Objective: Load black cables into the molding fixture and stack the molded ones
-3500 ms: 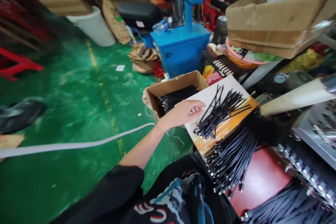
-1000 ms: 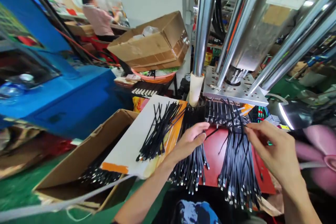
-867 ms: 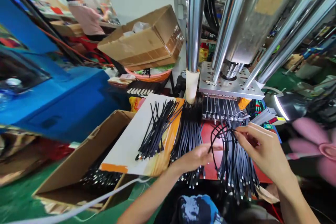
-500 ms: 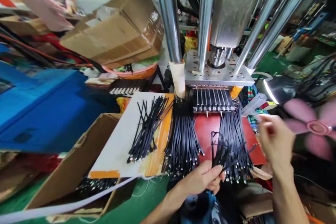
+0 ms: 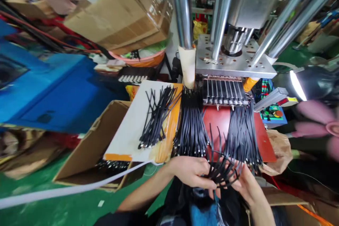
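Observation:
Low in front of me, my left hand (image 5: 192,172) pinches a loose bunch of flat black cables (image 5: 221,173), fanned and curved. My right hand (image 5: 246,183) has its fingers around the other side of the same bunch; some fingertips are hidden. Just beyond, a thick row of black cables (image 5: 242,132) with silver ends hangs over a red board (image 5: 218,118). Another dense row of black cables (image 5: 192,123) lies to the left. Behind them, a slotted metal fixture (image 5: 224,92) sits beneath the steel plate (image 5: 235,64) of a press.
A separate pile of black cables (image 5: 159,118) rests on a white board (image 5: 129,130) with orange tape. Below it stands an open cardboard box (image 5: 79,159). On the right are a lamp (image 5: 298,84), a metal bar (image 5: 271,99) and a pink fan (image 5: 315,120).
My right hand has come down and left from beside the red board to the bunch in my left hand. The bunch is now spread between both hands. The view has shifted.

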Demonstrator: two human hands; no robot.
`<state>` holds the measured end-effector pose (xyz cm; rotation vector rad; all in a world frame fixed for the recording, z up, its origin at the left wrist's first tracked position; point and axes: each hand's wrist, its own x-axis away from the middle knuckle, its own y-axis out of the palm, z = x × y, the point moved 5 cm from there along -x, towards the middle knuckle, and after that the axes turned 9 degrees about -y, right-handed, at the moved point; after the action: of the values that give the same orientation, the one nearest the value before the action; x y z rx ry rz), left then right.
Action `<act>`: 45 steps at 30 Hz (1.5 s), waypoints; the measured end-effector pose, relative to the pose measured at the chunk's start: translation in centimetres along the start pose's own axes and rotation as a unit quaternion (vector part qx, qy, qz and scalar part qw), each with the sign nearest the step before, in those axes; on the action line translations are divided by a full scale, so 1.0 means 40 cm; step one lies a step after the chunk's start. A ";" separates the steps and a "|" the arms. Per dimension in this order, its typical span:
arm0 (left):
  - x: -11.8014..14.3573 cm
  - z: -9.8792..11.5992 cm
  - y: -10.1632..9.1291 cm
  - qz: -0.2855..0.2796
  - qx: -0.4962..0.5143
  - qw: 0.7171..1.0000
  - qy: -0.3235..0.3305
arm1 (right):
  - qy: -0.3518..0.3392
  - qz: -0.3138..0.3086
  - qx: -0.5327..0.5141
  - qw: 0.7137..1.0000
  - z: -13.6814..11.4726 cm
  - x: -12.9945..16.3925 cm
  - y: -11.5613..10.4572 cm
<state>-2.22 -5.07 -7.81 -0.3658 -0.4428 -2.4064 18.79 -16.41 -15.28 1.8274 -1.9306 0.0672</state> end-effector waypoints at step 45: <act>-0.033 -0.068 0.038 0.130 0.268 0.953 -0.056 | -0.037 -0.007 0.769 0.638 -0.197 -0.186 0.073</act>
<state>-0.67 -6.54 -10.43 -0.2931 -1.0024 -1.9201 18.36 -6.39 -10.24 2.6253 -1.8564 2.2698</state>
